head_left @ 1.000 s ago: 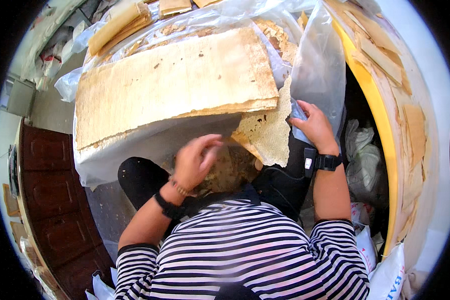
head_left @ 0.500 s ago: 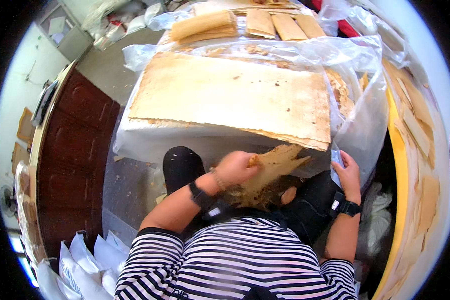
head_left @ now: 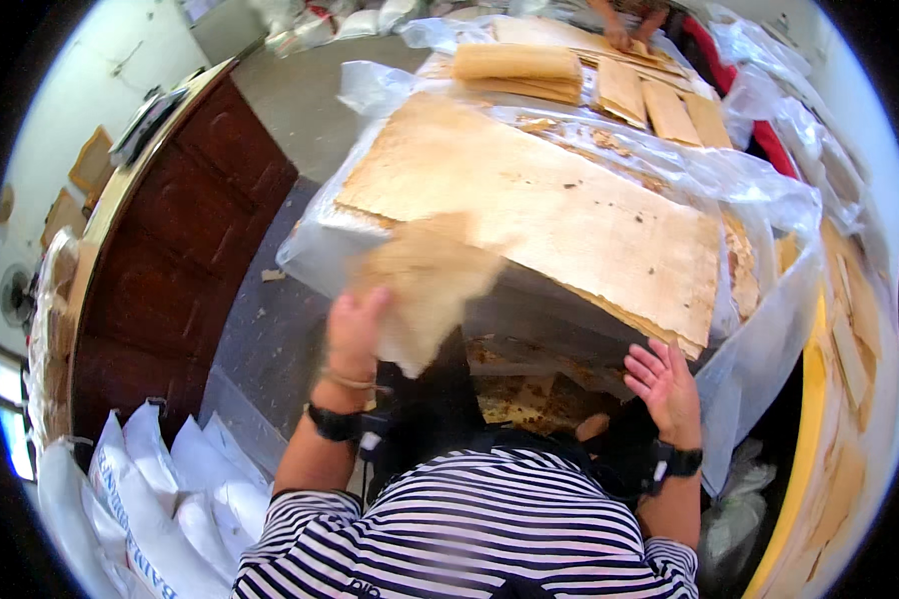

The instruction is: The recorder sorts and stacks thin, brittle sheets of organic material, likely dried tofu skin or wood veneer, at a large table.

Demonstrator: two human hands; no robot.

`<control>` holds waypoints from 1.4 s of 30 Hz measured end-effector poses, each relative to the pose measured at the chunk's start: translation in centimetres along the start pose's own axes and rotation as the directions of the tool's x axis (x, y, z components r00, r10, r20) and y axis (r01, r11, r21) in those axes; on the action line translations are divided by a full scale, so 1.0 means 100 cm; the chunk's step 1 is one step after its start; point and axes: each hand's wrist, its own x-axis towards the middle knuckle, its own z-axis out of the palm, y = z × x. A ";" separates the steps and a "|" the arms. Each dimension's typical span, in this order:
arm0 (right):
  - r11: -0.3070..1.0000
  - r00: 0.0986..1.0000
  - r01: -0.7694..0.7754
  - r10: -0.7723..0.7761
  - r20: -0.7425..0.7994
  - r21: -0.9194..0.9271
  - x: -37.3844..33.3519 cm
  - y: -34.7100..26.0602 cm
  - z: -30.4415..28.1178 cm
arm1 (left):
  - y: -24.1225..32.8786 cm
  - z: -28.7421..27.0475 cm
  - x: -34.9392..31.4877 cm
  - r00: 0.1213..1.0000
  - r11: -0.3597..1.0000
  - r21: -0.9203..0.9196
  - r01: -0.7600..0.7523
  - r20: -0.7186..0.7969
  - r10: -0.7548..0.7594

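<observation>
A large stack of tan, ragged-edged sheets [head_left: 539, 190] lies on a plastic-covered table in front of me. My left hand [head_left: 355, 334] is closed on a torn tan sheet piece [head_left: 430, 285], lifted at the stack's near left edge and smeared by motion. By the stack's near right corner, my right hand [head_left: 669, 389] is open with its fingers apart, and nothing shows in it. I cannot tell whether its fingertips touch the sheets. Tan scraps [head_left: 529, 399] lie low between my legs.
Folded tan bundles [head_left: 517, 70] and flat tan pieces [head_left: 669, 110] lie farther back, where another person's hands [head_left: 629, 30] work. Clear plastic [head_left: 759, 349] drapes at right beside a yellow edge [head_left: 791, 479]. White sacks [head_left: 160, 499] stand at lower left, near a dark wooden cabinet [head_left: 180, 250].
My left hand has moved left and lifted the torn sheet piece from my lap. My right hand has opened and turned; the pale bluish thing no longer shows in it. The view has shifted.
</observation>
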 end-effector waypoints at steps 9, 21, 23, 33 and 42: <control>0.980 0.936 0.195 -0.197 -0.293 -0.036 0.031 -0.011 -0.009 | 0.039 0.046 0.025 0.955 0.934 -0.302 0.190 0.276 -0.105; 0.963 0.972 0.212 -0.190 -0.140 0.168 0.039 -0.015 -0.002 | 0.051 0.364 0.036 0.622 0.959 -0.143 0.246 0.782 -0.043; 0.947 0.961 0.268 -0.250 -0.117 0.177 0.042 -0.011 -0.009 | 0.038 0.350 0.038 0.553 0.972 0.035 -0.232 0.827 0.102; 0.952 0.962 0.266 -0.253 -0.098 0.149 0.050 -0.013 -0.007 | -0.018 0.311 -0.002 0.244 0.181 0.193 -0.964 0.914 0.324; 0.974 0.973 0.179 -0.153 -0.175 0.141 0.048 -0.007 -0.010 | -0.020 0.318 -0.008 0.227 -0.005 0.247 -0.969 0.898 0.376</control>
